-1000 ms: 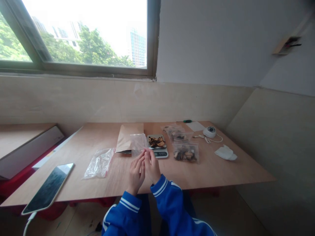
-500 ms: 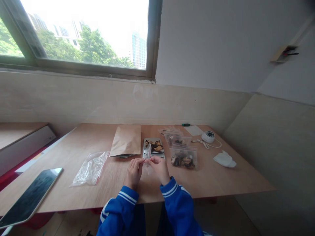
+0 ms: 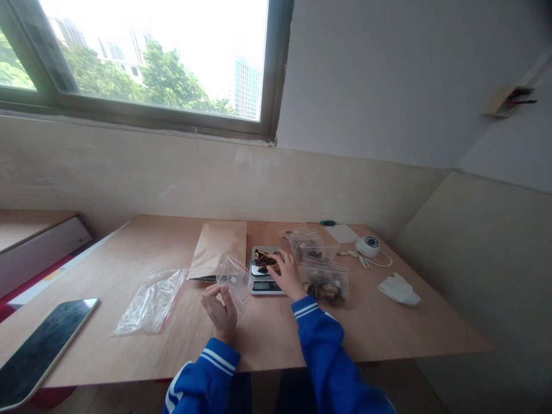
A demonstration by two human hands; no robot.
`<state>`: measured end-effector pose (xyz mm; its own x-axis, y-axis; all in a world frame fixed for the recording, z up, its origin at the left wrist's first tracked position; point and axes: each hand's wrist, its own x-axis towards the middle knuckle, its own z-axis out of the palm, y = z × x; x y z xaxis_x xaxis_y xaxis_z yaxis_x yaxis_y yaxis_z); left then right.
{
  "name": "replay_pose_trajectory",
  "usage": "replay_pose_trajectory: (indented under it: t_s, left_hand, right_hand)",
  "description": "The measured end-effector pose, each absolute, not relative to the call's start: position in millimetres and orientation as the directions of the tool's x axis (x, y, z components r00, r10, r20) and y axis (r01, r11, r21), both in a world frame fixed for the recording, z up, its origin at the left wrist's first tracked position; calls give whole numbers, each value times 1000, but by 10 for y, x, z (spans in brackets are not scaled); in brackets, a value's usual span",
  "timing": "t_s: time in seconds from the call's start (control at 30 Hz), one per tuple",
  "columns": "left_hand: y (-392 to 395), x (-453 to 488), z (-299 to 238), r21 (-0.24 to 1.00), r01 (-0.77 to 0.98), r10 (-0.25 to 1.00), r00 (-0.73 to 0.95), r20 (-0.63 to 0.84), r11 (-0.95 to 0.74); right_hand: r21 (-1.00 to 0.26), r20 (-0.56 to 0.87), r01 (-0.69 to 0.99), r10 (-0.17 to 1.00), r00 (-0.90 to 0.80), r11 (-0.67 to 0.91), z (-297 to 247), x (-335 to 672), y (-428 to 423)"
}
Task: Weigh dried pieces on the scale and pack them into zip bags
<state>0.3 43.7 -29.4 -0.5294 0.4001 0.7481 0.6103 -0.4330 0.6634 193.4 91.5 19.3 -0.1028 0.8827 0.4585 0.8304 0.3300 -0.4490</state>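
Note:
My left hand [image 3: 221, 310] pinches a small clear zip bag [image 3: 233, 278] with a red seal and holds it up, mouth open, just left of a small digital scale [image 3: 264, 282]. My right hand [image 3: 288, 275] reaches over the scale, fingers curled on the dark dried pieces [image 3: 263, 259] piled on its pan. Both sleeves are blue with white stripes.
A brown paper bag [image 3: 218, 248] lies behind the scale. Several filled zip bags [image 3: 324, 276] sit to the right, an empty clear bag [image 3: 149, 292] to the left. A phone [image 3: 41, 348] lies at the front left, a white round device [image 3: 368, 245] and white cloth [image 3: 399, 288] at the right.
The hands were together in front of me working the small bag's seal. Now they have parted: the left lifted the opened bag, the right reached forward onto the pieces on the scale.

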Motion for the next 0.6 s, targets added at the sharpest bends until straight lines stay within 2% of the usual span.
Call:
replay_pose_trajectory:
  t_s: [0.1, 0.23, 0.6]
  left_hand:
    - [452, 0, -290, 647, 620, 424, -491, 761, -443]
    - [435, 10, -254, 620, 640, 459, -428, 778, -453]
    - [418, 17, -228, 627, 615, 492, -404, 771, -478]
  right_hand:
    - [-393, 416, 870, 901, -122, 299, 155, 1841, 970]
    - [-372, 428, 874, 893, -137, 312, 100, 1794, 1004]
    - [-460, 471, 793, 867, -162, 398, 10, 1980, 1097]
